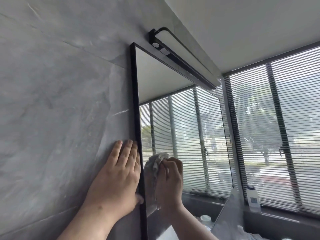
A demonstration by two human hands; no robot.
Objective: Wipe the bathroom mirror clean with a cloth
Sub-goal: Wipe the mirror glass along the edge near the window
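Count: one mirror (181,110), one cloth (156,161), two hands in frame. The black-framed mirror is filling the centre of the frame, running from upper centre down to the bottom edge.

Your right hand (170,184) is sitting at lower centre, fingers curled round the bunched grey-white cloth and pressing it against the glass just inside the left frame edge. The cloth is sticking out above and to the left of your knuckles, and its reflection is showing right beside it in the glass.

Your left hand (119,174) is lying flat on the grey marbled wall tile (57,104), lower centre-left, fingers straight and together, touching the mirror's black frame; the thumb is hooking onto the frame edge. It's gripping nothing.

One black bar light (181,56) is hanging above the mirror's top edge, under the white ceiling (251,28). At right, a window with horizontal blinds (280,129) is letting in daylight, with trees outside; the mirror is reflecting the same blinds. One white bottle (253,199) is standing on the dark sill at lower right, well apart from both hands. One white round item at bottom centre-right is too blurred to identify.
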